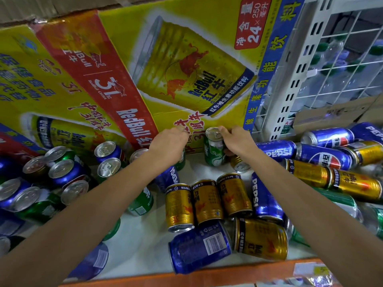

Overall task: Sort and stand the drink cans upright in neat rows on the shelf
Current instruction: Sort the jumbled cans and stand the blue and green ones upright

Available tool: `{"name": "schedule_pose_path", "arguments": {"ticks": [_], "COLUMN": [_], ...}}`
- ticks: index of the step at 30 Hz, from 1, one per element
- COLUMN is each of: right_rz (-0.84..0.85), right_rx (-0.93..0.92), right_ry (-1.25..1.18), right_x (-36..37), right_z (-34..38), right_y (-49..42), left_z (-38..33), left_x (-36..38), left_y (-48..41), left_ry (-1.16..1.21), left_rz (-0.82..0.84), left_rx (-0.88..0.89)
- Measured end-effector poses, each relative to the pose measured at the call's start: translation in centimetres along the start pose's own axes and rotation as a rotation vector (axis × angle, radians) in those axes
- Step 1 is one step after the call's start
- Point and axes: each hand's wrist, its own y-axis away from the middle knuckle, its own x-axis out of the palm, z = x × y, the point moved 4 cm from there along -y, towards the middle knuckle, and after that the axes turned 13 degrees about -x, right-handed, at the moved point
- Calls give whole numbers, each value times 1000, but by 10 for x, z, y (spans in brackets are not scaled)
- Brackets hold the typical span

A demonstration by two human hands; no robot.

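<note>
Orange edging (207, 275) runs along the front of the shelf (141, 243), right under the camera, and two bare arms reach over it to the back.

At the back, the right hand (234, 139) has its fingers curled round a green can (214, 151), up near the top. The can stands upright, close against the big yellow box (186, 69). Holding it high probably helps to set it down straight, and the box makes a good back wall for a row.

The left hand (170, 141) is just beside it, knuckles up and fingers bent down. A bit of a second green can (182, 161) peeks out under the wrist. I cannot tell if the hand grips it or only touches it.

Around the hands, most cans lie on their sides. Three gold cans (207, 201) lie side by side in the middle, and a blue can (200, 246) lies near the front. More blue and gold ones are piled on the right (323, 156), below a white wire rack (300, 59). On the left, a bunch of cans (62, 170) already stands up (blue and green mixed together, so probably not sorted yet).

Lots of cans are lying down, so I think the job is only just begun.
</note>
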Motion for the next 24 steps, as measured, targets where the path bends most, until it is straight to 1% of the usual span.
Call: {"name": "schedule_pose_path", "arguments": {"ticks": [3, 5, 8, 11, 13, 14, 16, 20, 24], "right_rz": [93, 123, 171, 302, 419, 444, 409, 253, 197], "right_rx": [-72, -153, -259, -339, -359, -363, -405, -474, -542], "right_ry": [20, 101, 211, 390, 511, 558, 601, 710, 735], "right_x": [-7, -16, -30, -33, -26, -22, -15, -14, -16], "right_z": [3, 2, 1, -6, -18, -25, -35, -32, -31], "right_y": [13, 22, 36, 49, 54, 55, 54, 51, 50], "left_z": [8, 8, 0, -10, -14, -14, -11, -3, -1], "left_x": [4, -3, -16, -12, -2, 3, 11, 29, 42], "left_y": [7, 20, 50, 77, 89, 93, 103, 120, 132], "left_ry": [75, 142, 273, 317, 275, 246, 205, 205, 247], "left_rz": [-18, -48, -61, 71, 148, 168, 215, 340, 429], "left_rx": [-39, -48, 26, 127, 138, 122, 66, 18, 0]}}
